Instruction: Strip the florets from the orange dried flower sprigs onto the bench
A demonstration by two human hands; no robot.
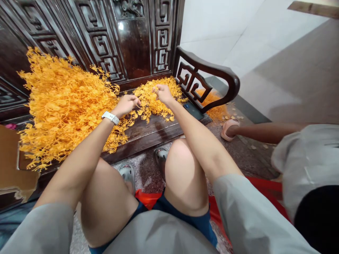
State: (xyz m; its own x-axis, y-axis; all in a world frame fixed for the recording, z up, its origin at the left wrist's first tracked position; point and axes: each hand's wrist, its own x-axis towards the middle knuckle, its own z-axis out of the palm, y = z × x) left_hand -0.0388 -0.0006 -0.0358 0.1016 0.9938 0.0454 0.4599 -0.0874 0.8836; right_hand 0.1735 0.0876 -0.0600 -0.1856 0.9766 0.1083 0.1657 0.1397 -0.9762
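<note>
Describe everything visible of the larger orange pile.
The larger pile is a loose, tangled heap of orange branching sprigs, apparently plastic, with thin stems and small curled tips. It lies on the dark bench, rising before the carved backrest and overhanging the front edge. The left hand is near its right side; contact is unclear.

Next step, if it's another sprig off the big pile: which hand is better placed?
Left, probably: the left hand is at the right edge of the large yellow-orange sprig pile. The right hand is farther off, over the smaller heap.
</note>
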